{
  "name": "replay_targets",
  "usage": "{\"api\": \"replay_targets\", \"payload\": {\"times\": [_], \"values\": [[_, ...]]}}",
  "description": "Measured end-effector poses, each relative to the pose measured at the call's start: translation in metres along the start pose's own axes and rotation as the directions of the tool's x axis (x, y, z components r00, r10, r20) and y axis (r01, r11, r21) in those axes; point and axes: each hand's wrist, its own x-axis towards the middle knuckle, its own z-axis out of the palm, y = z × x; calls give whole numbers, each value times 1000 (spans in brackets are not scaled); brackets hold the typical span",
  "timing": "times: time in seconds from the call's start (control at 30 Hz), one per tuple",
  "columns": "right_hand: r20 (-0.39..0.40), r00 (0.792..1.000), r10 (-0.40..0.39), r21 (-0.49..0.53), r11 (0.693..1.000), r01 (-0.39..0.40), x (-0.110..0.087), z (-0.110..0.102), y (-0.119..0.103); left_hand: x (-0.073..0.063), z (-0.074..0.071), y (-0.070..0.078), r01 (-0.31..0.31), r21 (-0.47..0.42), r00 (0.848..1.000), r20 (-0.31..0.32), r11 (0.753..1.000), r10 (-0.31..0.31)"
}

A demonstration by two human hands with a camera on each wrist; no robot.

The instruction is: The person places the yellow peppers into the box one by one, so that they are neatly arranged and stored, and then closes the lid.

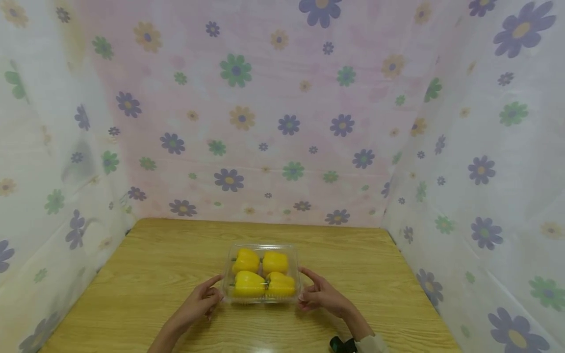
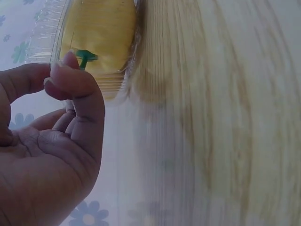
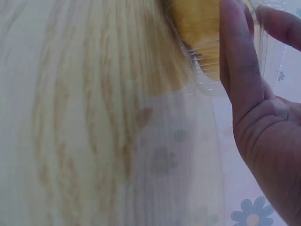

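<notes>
A clear plastic clamshell container (image 1: 264, 246) with several yellow bell peppers (image 1: 249, 284) inside is near the front middle of the table. At its left side, my left hand (image 1: 200, 304) pinches the edge between thumb and fingers. My right hand (image 1: 324, 296) grips the opposite side, its index finger reaching along the wall. A pepper's green stem (image 2: 86, 56) shows through the plastic beside the left fingertips in the left wrist view. In the right wrist view, the ribbed container wall (image 3: 207, 70) is partly hidden behind the fingers.
The wood-grain table (image 1: 167, 255) extends around the container. Flower-printed curtains (image 1: 265, 98) enclose the back and both sides. A dark device (image 1: 342, 344) sits by the right sleeve (image 1: 372, 344) at the bottom edge.
</notes>
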Motion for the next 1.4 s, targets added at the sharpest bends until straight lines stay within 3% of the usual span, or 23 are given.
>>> {"api": "replay_targets", "payload": {"times": [0.23, 0.6, 1.07, 1.23, 1.4], "values": [[-19, 1000, -4, 0, 1000, 4, 0, 2, 0, -1, -2, -3, 22, -1, 1000, 7, 1000, -22], [-29, 1000, -2, -29, 1000, 1, 2, -2, 1, -1, -3, -4, -5, 2, 1000, 24, 1000, 5], [-38, 999, 5, -60, 998, -7, 9, -4, -6, 2, -9, 3, 2, 11, 999, -46, 1000, -2], [-64, 998, 12, -119, 993, -20, 4, -3, -10, 1, -13, 2, -10, 70, 998, -58, 997, 14], [-91, 996, -24, -222, 975, 3, -4, -5, -22, 3, -20, 5, -57, 216, 991, -102, 975, 81]]}}
